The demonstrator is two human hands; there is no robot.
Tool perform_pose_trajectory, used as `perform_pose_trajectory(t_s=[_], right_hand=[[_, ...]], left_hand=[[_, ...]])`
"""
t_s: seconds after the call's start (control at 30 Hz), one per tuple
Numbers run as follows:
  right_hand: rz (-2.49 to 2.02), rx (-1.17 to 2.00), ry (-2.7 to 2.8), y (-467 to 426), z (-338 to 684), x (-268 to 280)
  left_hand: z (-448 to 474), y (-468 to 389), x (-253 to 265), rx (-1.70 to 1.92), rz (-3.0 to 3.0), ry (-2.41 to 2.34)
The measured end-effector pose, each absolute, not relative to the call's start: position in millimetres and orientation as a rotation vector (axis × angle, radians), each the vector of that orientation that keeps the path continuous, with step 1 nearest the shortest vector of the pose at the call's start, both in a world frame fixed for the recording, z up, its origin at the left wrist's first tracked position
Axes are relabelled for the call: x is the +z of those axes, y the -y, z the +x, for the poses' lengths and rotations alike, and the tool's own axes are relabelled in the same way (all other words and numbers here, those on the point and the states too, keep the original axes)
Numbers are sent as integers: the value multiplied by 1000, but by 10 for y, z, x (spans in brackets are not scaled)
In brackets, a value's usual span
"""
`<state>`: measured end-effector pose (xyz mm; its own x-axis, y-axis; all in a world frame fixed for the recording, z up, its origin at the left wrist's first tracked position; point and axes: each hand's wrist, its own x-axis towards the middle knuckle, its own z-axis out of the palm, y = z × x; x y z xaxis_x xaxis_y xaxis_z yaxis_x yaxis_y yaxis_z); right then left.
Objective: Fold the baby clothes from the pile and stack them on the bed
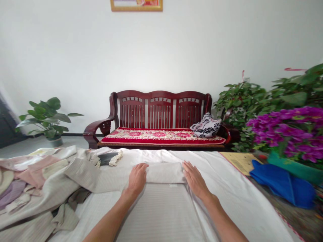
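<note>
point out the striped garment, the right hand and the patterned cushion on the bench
striped garment [165, 173]: head view, on the crosswise band at its far end
right hand [195, 179]: head view, back of the hand
patterned cushion [206, 127]: head view, middle of its front

Bright, soft light spreads evenly over the wall [161, 50], while the purple flowers [290, 132] look smeared.

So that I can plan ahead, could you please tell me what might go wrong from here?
The pale strip of fabric runs past the left hand to the clothes pile, so pulling it could drag other pieces along. The white cloth shows wrinkles and might shift, creasing the striped garment.
</note>
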<state>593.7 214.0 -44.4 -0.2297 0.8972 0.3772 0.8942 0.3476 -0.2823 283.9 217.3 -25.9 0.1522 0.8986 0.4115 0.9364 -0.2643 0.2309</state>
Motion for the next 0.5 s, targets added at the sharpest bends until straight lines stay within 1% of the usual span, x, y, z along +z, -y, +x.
perform_pose_trajectory(t_s=[0.17, 0.3, 0.5], right_hand=[[-1692, 35, 2346, -2337, 5480, -233], [-1827, 139, 2414, -2379, 5317, -343], [-1884, 133, 2373, -2380, 5399, -517]], left_hand=[[3062, -2160, -483, -517, -2401, 1812], [3007, -2186, -655, -429, -2375, 1796], [2800, -2221, -715, -412, -2302, 1829]])
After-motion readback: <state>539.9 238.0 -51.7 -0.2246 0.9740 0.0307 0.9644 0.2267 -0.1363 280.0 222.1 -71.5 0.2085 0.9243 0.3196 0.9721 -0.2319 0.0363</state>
